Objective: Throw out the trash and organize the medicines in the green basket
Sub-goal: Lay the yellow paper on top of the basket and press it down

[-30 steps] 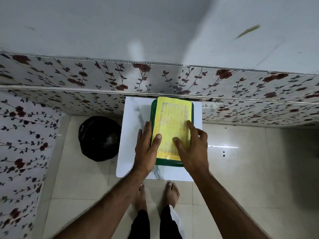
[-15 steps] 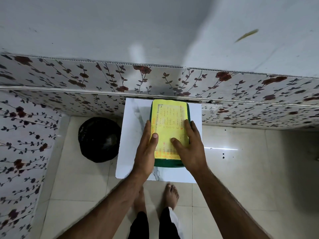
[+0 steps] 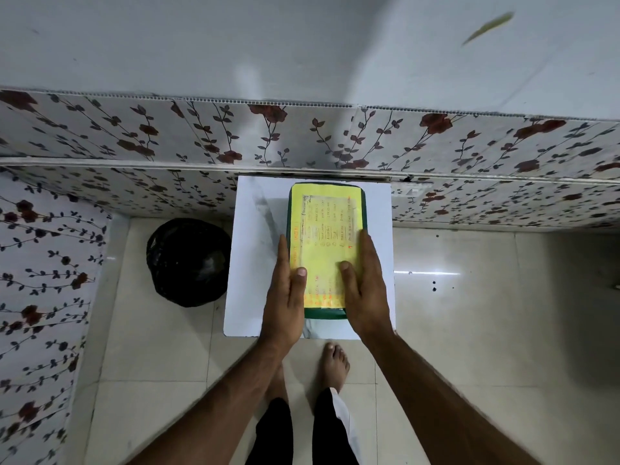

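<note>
On the small white table (image 3: 250, 263), toward its right half and close to the far wall, the green basket (image 3: 324, 314) is standing, its opening covered almost edge to edge by a yellow printed sheet (image 3: 327, 236). The basket is clasped along its near sides: the left hand (image 3: 285, 293) is laid against the left wall with the thumb resting on the sheet, and the right hand (image 3: 365, 290) is laid against the right wall, thumb likewise on the paper. Both hands are closed loosely around the basket, fingers extended.

The step in hand is judged to be the settling of the basket in its place, or the pressing flat of the sheet on top. Whether any medicines lie beneath cannot be told, since the contents are hidden. For the next move, a release of both hands would be called for, or a lift of the sheet if sorting remains.

Rows of dark print inside a frame, and orange lettering along the near and left margins, are seen on the sheet, but nothing can be read. A black bin bag (image 3: 188, 261) is standing on the tiled floor (image 3: 469, 330) just left of the table.
</note>
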